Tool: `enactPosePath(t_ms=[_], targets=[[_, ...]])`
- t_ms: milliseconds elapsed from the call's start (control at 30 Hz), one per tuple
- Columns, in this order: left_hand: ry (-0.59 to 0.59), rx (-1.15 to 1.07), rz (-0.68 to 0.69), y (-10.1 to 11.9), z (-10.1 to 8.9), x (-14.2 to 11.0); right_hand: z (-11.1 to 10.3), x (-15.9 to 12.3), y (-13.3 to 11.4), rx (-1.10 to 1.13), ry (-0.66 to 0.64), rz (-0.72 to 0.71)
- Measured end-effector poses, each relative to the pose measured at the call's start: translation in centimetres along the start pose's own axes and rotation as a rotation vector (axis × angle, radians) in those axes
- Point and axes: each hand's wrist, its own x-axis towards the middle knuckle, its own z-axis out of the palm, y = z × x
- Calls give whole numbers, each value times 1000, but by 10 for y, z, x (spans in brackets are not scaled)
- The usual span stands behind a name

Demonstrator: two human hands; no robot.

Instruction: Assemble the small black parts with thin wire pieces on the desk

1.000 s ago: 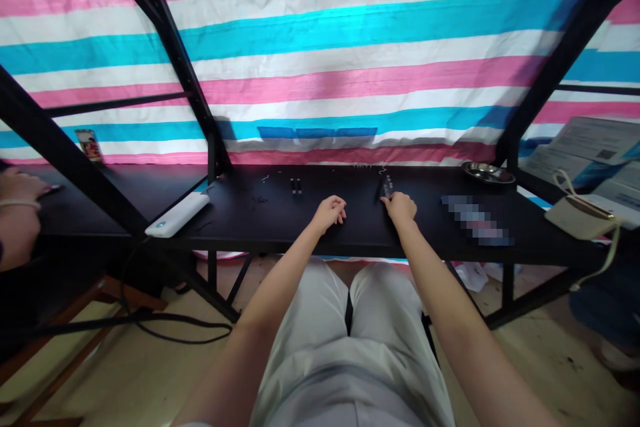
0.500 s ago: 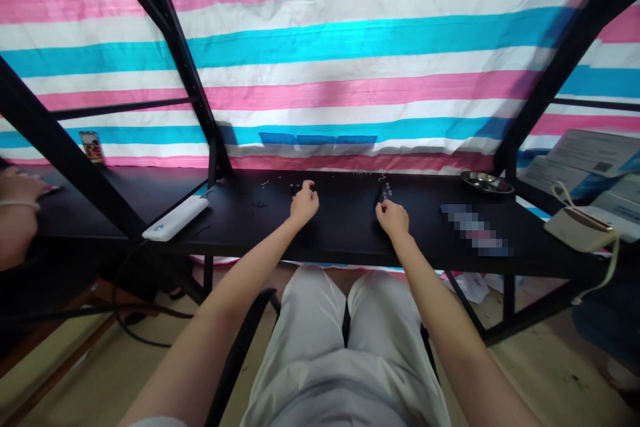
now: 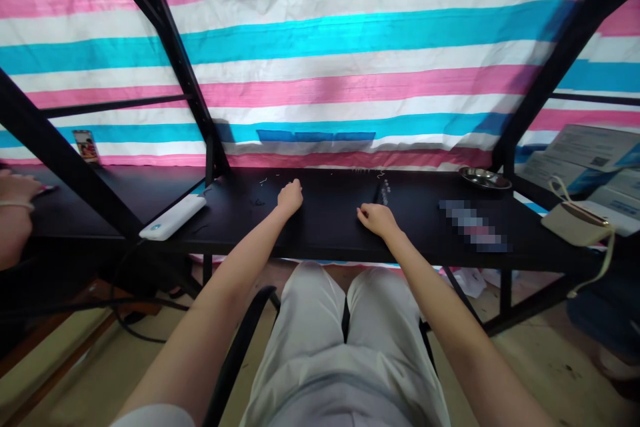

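On the black table [image 3: 330,213], my left hand [image 3: 291,198] is closed, its fingers curled down and hidden behind its back. Whatever it may hold cannot be made out. My right hand [image 3: 377,219] is also closed, with thumb and fingertips together at its left side; anything between them is too small to see. Just beyond the right hand lies a short double row of small shiny grey pieces [image 3: 385,192], beside a narrow dark piece [image 3: 377,193]. Thin dark scraps [image 3: 257,202] lie to the left of my left hand.
A white power bank [image 3: 173,217] lies at the left, near a black frame post. Toward the right are a round metal dish [image 3: 485,178], a blurred-out flat item [image 3: 473,225] and a beige pouch [image 3: 575,221]. Another person's hand [image 3: 17,185] is at far left.
My right hand has moved left and toward me, uncovering more of the grey pieces. My left hand has shifted slightly left, and its raised finger has curled in, covering the small dark parts there.
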Motion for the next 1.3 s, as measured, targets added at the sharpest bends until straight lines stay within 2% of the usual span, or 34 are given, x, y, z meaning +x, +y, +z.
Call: enactPosePath(t_ms=[67,167,300,400,500,667,833,1300], targets=[[18,-87,27,3,5,-2,-1,0,-1,6,1,1],[6,-365,62,16,17,-11,-3,-1,-2,35,26,-3],[-116,-820,99,48,37,-39,-4,-2,-3,124,109,-19],[-201,-1012,114,67,50,-61,-4,-2,-4,176,132,-30],[-220,-1138,61,73,56,-75,-3,-1,-5,189,125,-89],[-227,-1202,74,72,53,-80,-1,-2,-7,196,64,-194],[-258,-1180,64,74,51,-82,2,-3,-5,202,38,-152],[-271,-1147,66,71,53,-81,-1,-6,-4,181,92,-146]])
